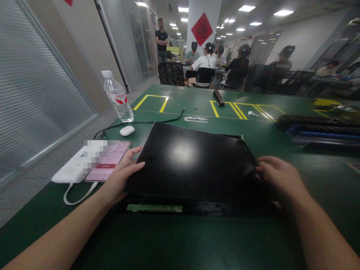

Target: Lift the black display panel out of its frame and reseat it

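Gripping the black display panel (185,161) by its side edges, the left hand (122,178) and right hand (278,178) hold it over the near part of the green table (197,101). A phone (108,165) lies just left of it, with a water bottle (118,97) farther back.

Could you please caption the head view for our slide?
Left hand and right hand hold a black panel by its side edges over a green table, phone and water bottle at left.
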